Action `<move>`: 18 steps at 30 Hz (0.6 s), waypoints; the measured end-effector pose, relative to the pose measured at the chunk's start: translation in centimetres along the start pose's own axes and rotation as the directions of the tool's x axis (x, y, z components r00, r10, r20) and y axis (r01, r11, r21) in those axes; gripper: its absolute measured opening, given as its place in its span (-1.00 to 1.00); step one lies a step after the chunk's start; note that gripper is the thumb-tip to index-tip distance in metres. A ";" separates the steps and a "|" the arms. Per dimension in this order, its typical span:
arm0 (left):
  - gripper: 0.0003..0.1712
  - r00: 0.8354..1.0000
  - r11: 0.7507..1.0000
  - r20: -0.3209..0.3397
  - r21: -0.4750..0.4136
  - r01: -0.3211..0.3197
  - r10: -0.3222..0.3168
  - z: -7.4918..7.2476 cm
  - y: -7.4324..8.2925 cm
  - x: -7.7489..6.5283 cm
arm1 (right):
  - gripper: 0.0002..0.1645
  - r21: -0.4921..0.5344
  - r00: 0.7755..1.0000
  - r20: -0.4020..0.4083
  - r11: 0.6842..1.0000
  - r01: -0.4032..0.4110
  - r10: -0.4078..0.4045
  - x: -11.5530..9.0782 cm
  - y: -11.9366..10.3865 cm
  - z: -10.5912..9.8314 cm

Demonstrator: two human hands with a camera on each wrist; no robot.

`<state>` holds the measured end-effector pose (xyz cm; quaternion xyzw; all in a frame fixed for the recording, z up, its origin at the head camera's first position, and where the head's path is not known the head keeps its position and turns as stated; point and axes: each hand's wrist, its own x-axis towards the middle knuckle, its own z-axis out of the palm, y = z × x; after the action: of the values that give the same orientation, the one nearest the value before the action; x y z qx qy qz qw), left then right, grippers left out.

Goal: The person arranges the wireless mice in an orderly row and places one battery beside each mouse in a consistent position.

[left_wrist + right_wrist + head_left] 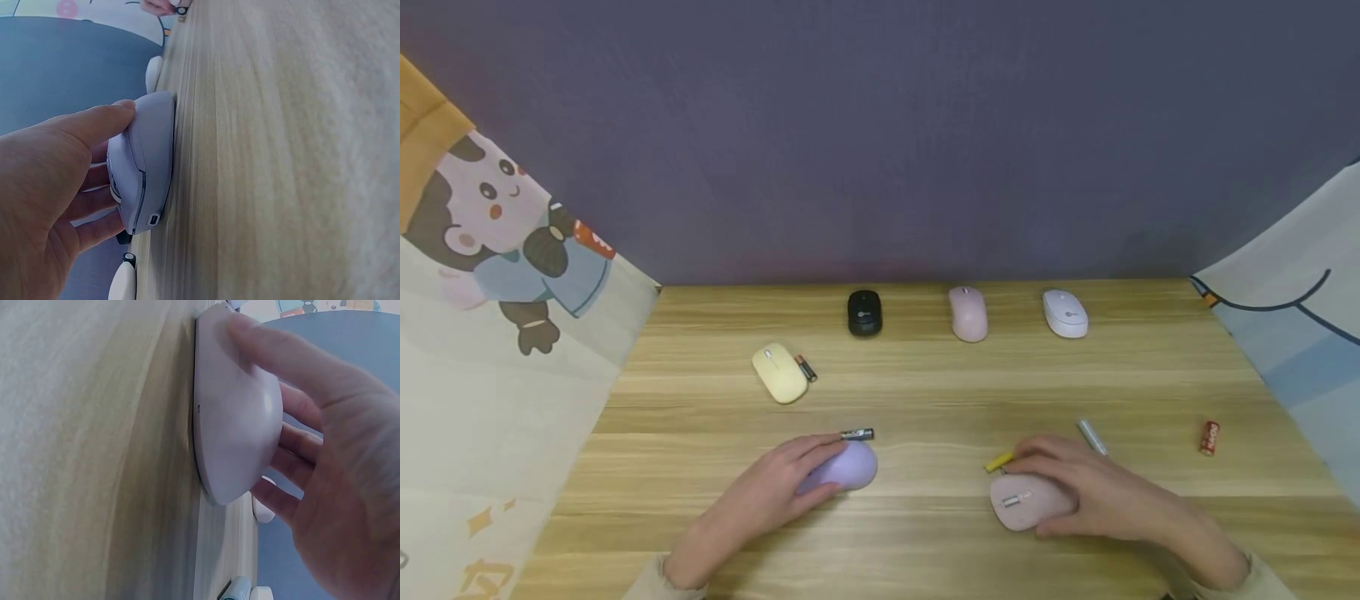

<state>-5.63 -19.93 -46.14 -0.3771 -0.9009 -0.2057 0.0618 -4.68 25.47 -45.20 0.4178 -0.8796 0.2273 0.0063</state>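
Note:
My left hand [782,479] grips a lavender mouse [856,467] by its sides, thumb on the near side and fingers on the far side. In the left wrist view this mouse [155,144] sits on the wood, a small port showing at its front end. A dark battery with a silver end [859,434] lies just beyond it. My right hand [1093,492] holds a pale pink mouse [1037,510] by its sides; its smooth back [240,425] fills the right wrist view. Close beyond its fingertips lies a yellow battery [998,462].
A silver battery [1092,437] and a red battery [1209,437] lie to the right. Further left are a yellow mouse [782,377] and dark batteries [806,368]. Along the back of the wooden table [925,533] stand black [865,313], pink [969,315] and white [1065,314] mice.

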 end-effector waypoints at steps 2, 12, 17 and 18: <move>-0.37 1.000 1.000 -0.004 -0.003 -0.003 0.003 0.1 0.0 0.0 | -0.20 -0.003 1.000 -0.006 1.000 0.011 -0.011 0.0 0.1 0.1; -0.37 1.000 1.000 -0.017 -0.011 -0.014 0.013 0.1 0.0 0.1 | -0.18 -0.008 1.000 -0.005 1.000 0.026 -0.026 0.1 0.1 0.1; -0.38 0.999 1.000 -0.032 -0.018 -0.025 0.024 0.1 0.1 0.1 | -0.14 -0.041 1.000 0.024 0.999 -0.013 0.014 0.2 -0.1 0.1; -0.38 0.999 1.000 -0.033 -0.017 -0.027 0.026 0.1 0.1 0.1 | -0.14 -0.046 1.000 0.026 0.999 -0.015 0.016 0.2 -0.2 0.1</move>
<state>-5.68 -19.77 -46.16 -0.3860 -0.8929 -0.2188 0.0761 -4.69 25.17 -45.18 0.4136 -0.8878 0.2017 0.0023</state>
